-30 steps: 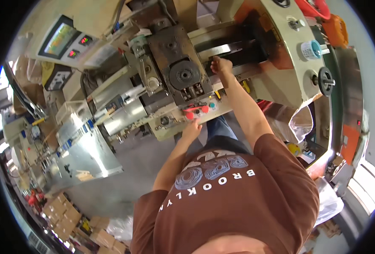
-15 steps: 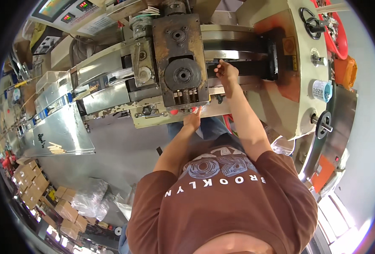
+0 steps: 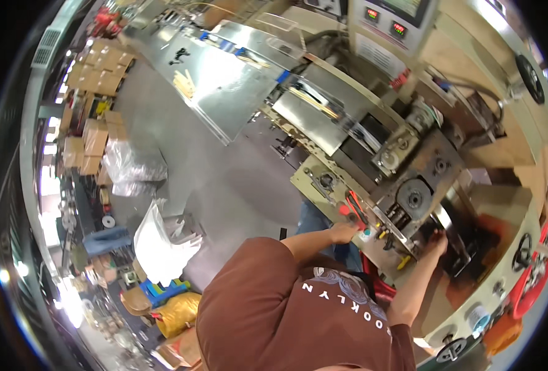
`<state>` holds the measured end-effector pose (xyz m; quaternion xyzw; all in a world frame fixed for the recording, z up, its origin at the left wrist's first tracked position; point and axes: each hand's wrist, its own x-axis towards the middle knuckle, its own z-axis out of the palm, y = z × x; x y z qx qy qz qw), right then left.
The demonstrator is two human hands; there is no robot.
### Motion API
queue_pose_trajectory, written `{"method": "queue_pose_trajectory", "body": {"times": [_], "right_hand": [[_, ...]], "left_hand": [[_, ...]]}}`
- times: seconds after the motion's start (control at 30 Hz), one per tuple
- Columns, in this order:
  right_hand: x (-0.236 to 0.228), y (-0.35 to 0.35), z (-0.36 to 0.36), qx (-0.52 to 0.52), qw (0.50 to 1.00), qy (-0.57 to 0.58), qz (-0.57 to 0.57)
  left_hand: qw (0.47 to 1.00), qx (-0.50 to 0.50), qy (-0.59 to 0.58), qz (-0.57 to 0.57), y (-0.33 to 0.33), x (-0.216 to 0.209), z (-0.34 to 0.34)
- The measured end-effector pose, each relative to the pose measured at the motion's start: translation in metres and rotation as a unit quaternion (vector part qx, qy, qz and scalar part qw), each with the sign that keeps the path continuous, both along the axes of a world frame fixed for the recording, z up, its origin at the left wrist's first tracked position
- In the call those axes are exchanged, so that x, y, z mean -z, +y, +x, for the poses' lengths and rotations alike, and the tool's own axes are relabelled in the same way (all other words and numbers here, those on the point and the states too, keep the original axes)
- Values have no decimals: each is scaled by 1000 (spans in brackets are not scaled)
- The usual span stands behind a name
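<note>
My left hand (image 3: 345, 232) is at the front panel (image 3: 311, 179) of a large beige machine, close to a red knob-like button (image 3: 344, 210) and a small teal button (image 3: 366, 233). Its fingertips are too small and partly hidden to read. My right hand (image 3: 436, 243) reaches beside the machine's dark metal head (image 3: 444, 157), which carries a round black disc (image 3: 414, 195). Its fingers are curled in at the dark opening by a shiny curved metal bar (image 3: 444, 219). What they hold, if anything, does not show.
Red-handled pliers (image 3: 356, 209) and a yellow-handled tool (image 3: 404, 263) lie on the panel. A metal sheet table (image 3: 237, 80) bears wooden sticks (image 3: 185, 83). Handwheels (image 3: 522, 252) and a red basin (image 3: 534, 278) stand right. Cardboard boxes (image 3: 101, 65) and plastic bags (image 3: 135, 167) sit left.
The view has swung to the left, so the machine now appears tilted and farther right. Both hands stay at the machine; the right hand remains by the dark opening, the left by the buttons.
</note>
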<state>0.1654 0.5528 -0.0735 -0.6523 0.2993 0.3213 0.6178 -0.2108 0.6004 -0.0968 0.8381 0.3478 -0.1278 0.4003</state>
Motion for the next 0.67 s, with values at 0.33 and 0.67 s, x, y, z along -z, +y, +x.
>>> {"method": "queue_pose_trajectory", "body": {"times": [0.33, 0.67], "right_hand": [[-51, -21, 15, 148, 972, -142, -115], [-37, -61, -138, 14, 969, -246, 14]], "left_hand": [[979, -130, 136, -75, 50, -47, -101], [989, -94, 110, -40, 84, -32, -130]]}}
